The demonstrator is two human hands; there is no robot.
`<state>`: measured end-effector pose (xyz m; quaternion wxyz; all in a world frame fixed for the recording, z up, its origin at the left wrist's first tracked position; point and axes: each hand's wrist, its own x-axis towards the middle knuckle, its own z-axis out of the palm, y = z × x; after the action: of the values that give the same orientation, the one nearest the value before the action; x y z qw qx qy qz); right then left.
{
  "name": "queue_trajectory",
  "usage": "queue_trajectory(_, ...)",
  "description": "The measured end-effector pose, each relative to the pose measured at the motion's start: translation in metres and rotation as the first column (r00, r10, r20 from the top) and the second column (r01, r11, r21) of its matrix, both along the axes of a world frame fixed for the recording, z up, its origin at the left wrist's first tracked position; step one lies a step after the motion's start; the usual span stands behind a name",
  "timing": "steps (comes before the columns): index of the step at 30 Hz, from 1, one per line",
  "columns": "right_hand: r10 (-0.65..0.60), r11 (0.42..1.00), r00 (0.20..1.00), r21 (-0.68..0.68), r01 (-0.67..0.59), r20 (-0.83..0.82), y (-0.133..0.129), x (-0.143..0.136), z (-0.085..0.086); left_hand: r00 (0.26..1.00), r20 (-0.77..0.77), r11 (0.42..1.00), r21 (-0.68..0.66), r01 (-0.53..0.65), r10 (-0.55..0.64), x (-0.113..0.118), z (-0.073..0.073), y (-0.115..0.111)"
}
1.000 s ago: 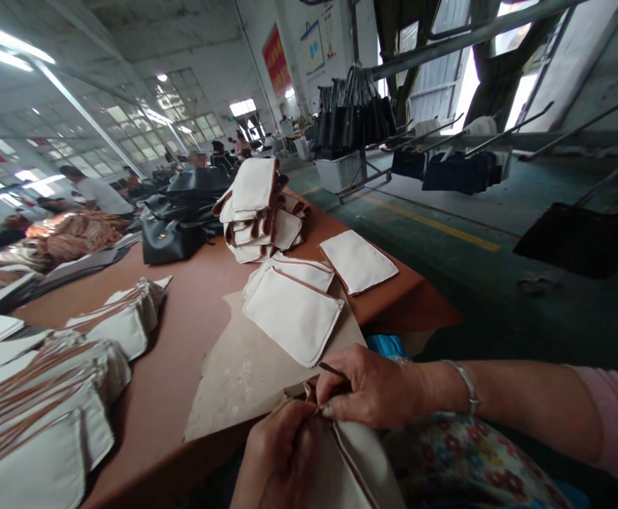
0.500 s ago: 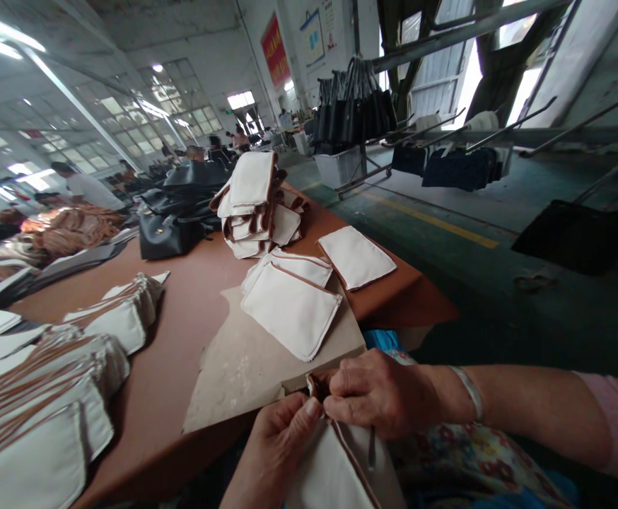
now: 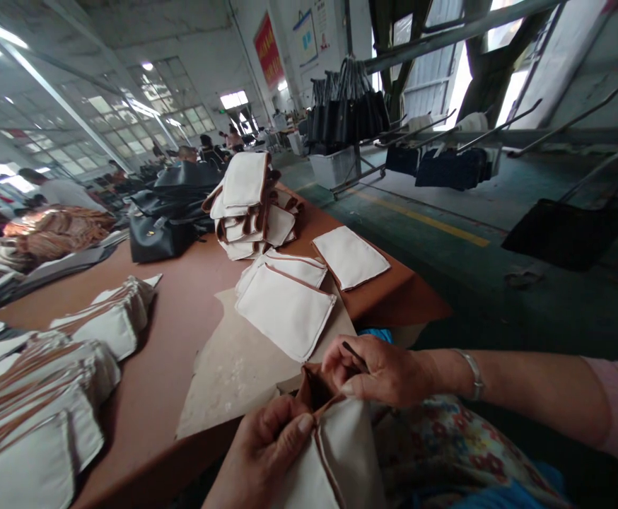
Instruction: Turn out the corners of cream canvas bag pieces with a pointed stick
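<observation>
A white pouch with brown edging (image 3: 347,445) is held over my lap, its brown-lined mouth spread apart at the top. My left hand (image 3: 266,445) pinches the left side of the mouth between thumb and fingers. On the right edge, my right hand (image 3: 380,367) grips the pouch, and a thin dark tool (image 3: 355,355) sticks out between its fingers. Just beyond my hands, a white pouch (image 3: 286,311) lies over others on a brown paper sheet (image 3: 224,375). Another pouch (image 3: 350,257) lies flat to their right.
A tall stack of pouches (image 3: 245,184) stands farther back on the brown table (image 3: 182,304), beside black bags (image 3: 160,237). Rows of pouches (image 3: 76,382) lie at the left. Racks with hanging dark bags (image 3: 347,116) stand beyond; people (image 3: 57,191) are in the background.
My right hand has lifted slightly, and the pouch mouth has opened wider, showing its brown inside. The thin tool now points up by the fingers instead of hanging below the hand.
</observation>
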<state>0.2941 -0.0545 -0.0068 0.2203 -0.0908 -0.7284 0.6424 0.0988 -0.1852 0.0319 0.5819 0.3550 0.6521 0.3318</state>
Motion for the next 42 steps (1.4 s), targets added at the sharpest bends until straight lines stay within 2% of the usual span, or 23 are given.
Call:
queue_trajectory(3, -0.001, 0.999, 1.000, -0.035, 0.001, 0.011, 0.004, 0.003, 0.005, 0.998, 0.052, 0.999, -0.021, -0.044, 0.045, -0.003, 0.000, -0.001)
queue_trajectory(10, 0.045, 0.996, 0.997, 0.071, -0.049, 0.065, 0.006, 0.001, 0.011, 0.999, 0.019, 0.999, -0.008, -0.045, 0.046, -0.005, 0.001, -0.001)
queue_trajectory(12, 0.030, 0.990, 0.998, 0.137, -0.038, 0.061, 0.007, 0.000, 0.011, 1.000, -0.022, 1.000, 0.013, -0.010, 0.010, -0.007, 0.002, 0.000)
queue_trajectory(14, 0.008, 0.984, 0.997, 0.177, -0.023, 0.082, 0.008, -0.001, 0.011, 0.987, -0.149, 0.997, 0.039, 0.063, -0.057, -0.007, 0.004, 0.001)
queue_trajectory(17, 0.040, 0.983, 0.985, 0.172, -0.069, 0.167, 0.007, -0.003, 0.014, 0.894, -0.436, 0.979, 0.115, 0.167, -0.101, -0.001, 0.008, 0.002)
queue_trajectory(20, 0.073, 0.981, 0.968, 0.158, -0.113, 0.242, 0.005, -0.008, 0.018, 0.779, -0.626, 0.945, 0.232, 0.229, -0.035, 0.007, 0.011, 0.002)
queue_trajectory(23, 0.073, 0.987, 0.955, 0.116, -0.110, 0.286, 0.002, -0.015, 0.020, 0.695, -0.718, 0.919, 0.257, 0.299, -0.025, 0.010, 0.008, 0.002)
queue_trajectory(26, 0.039, 0.996, 0.948, 0.063, -0.062, 0.316, 0.002, -0.021, 0.018, 0.644, -0.763, 0.903, 0.240, 0.356, -0.051, 0.006, 0.006, 0.004)
queue_trajectory(29, 0.038, 0.999, 0.948, 0.007, -0.042, 0.317, 0.002, -0.024, 0.017, 0.611, -0.781, 0.911, 0.150, 0.384, -0.129, 0.003, 0.011, 0.009)
queue_trajectory(32, 0.037, 0.998, 0.953, 0.038, -0.051, 0.302, 0.002, -0.024, 0.017, 0.620, -0.746, 0.905, 0.054, 0.422, -0.245, 0.007, 0.028, 0.018)
queue_trajectory(35, 0.037, 0.987, 0.958, 0.140, -0.080, 0.284, 0.000, -0.025, 0.018, 0.628, -0.714, 0.871, 0.052, 0.488, -0.309, 0.013, 0.048, 0.027)
queue_trajectory(37, 0.012, 0.972, 0.966, 0.225, -0.072, 0.257, 0.000, -0.027, 0.019, 0.651, -0.683, 0.876, 0.034, 0.482, -0.332, 0.015, 0.055, 0.033)
queue_trajectory(39, -0.012, 0.952, 0.977, 0.300, -0.054, 0.213, -0.001, -0.028, 0.020, 0.706, -0.609, 0.886, 0.011, 0.464, -0.362, 0.013, 0.054, 0.037)
queue_trajectory(42, -0.018, 0.936, 0.987, 0.349, -0.039, 0.158, -0.001, -0.027, 0.022, 0.801, -0.458, 0.904, -0.015, 0.427, -0.386, 0.005, 0.041, 0.038)
